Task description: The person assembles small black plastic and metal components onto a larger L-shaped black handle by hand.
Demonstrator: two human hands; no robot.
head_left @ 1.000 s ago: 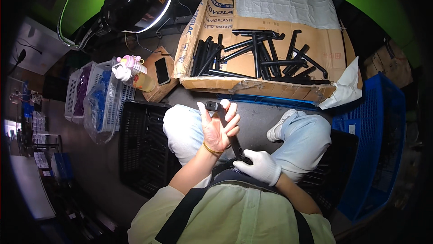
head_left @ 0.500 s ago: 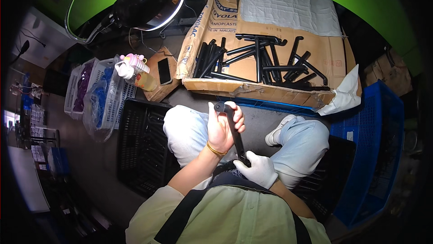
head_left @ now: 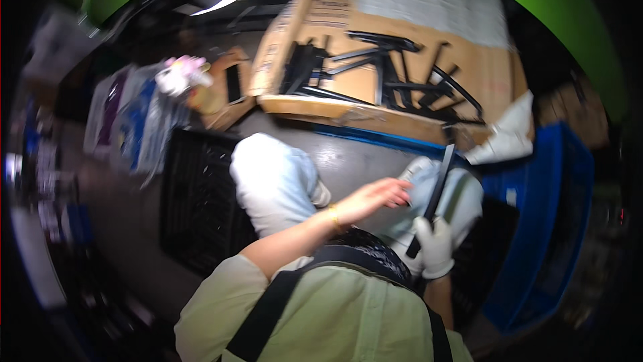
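right hand (head_left: pixel 434 247) (white glove) grips the lower end of a black bar (head_left: pixel 434 196), held tilted over the right knee. left hand (head_left: pixel 377 196), bare, fingers extended loosely, hovers just beside the bar, contact unclear.

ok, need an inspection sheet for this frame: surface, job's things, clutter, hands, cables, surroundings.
surface: grey floor between the person's knees; frame is motion-blurred.
job's things: long black bar, tilted, top end up toward the cardboard.
clutter: open cardboard box holding a pile of black metal parts; black crate at the left knee; blue crate on the right; bagged items far left.
hands: left hand bare, open, beside the bar, contact unclear; right hand in a white glove, gripping the bar's lower end.
cables: nothing seen.
surroundings: green curved edge at top right, dark beyond.
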